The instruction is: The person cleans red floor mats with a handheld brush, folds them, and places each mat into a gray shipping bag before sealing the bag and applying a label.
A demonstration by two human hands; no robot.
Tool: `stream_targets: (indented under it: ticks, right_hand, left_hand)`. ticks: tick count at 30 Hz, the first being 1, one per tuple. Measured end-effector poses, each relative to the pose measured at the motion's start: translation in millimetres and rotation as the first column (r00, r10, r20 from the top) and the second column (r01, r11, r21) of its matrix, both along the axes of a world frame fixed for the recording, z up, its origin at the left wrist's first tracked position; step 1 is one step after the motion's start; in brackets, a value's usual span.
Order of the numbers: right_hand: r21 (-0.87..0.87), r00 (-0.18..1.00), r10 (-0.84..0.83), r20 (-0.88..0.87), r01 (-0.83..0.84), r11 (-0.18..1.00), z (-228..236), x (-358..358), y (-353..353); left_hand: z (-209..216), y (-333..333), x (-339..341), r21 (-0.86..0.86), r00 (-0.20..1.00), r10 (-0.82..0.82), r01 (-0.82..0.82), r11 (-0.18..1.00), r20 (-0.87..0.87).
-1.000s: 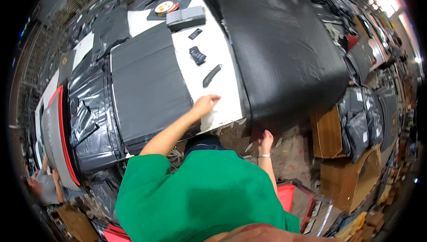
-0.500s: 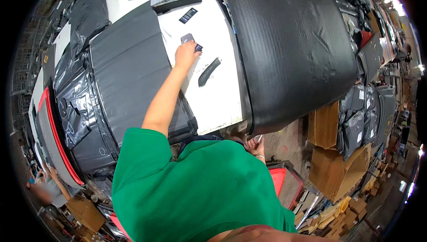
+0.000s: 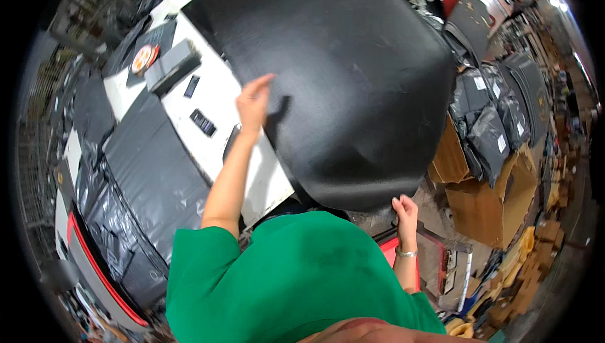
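A large black rubber-like sheet point(image 3: 353, 91) spreads over the white tabletop point(image 3: 271, 185) and hangs past its near edge. My left hand point(image 3: 253, 104) is raised over the sheet's left margin, index finger stretched out, nothing in it; its shadow falls on the black surface. At the sheet's near right corner my right hand point(image 3: 406, 209) is closed, pinching the edge. A dark curved-handled tool, perhaps a knife point(image 3: 230, 144), is partly hidden by my left forearm. Left of it lie two small dark cards, one nearer point(image 3: 203, 123) and one farther point(image 3: 191, 86).
A grey stacked block point(image 3: 172, 67) and an orange-and-white round item point(image 3: 145, 58) stand farther back. Dark wrapped panels point(image 3: 154, 147) cover the left side. Open cardboard boxes point(image 3: 482, 207) and plastic-wrapped black packs point(image 3: 488, 128) sit at the right, a red-edged frame point(image 3: 432, 251) below them.
My left hand has left the small dark card on the table and moved right to the black sheet. My right hand has come up to the sheet's near corner. The view has turned.
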State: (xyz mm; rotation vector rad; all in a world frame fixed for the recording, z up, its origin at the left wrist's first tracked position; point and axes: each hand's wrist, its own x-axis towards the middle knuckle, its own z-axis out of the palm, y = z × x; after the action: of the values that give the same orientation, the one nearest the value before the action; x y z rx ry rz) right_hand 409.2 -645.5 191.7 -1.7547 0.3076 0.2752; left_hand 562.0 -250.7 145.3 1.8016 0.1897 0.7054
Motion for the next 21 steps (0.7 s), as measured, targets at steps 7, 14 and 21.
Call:
stream_targets:
  ticks: [7,14,21]
  right_hand:
    - [0.439,0.938,-0.261,0.23,0.14,0.888,24,83,-32]
    - [-0.082,0.675,0.682,0.282,-0.691,0.718,46,145,-72]
    - [0.26,0.882,-0.37,0.292,0.299,0.918,11,240,-155]
  left_hand:
    - [86,-152,-20,-0.112,0.014,-0.905,0.991,0.068,-0.426]
    - [96,-176,-17,0.315,0.389,-0.73,0.917,0.247,-0.562]
    - [113,-173,93,0.726,0.887,-0.46,0.332,0.602,-0.024]
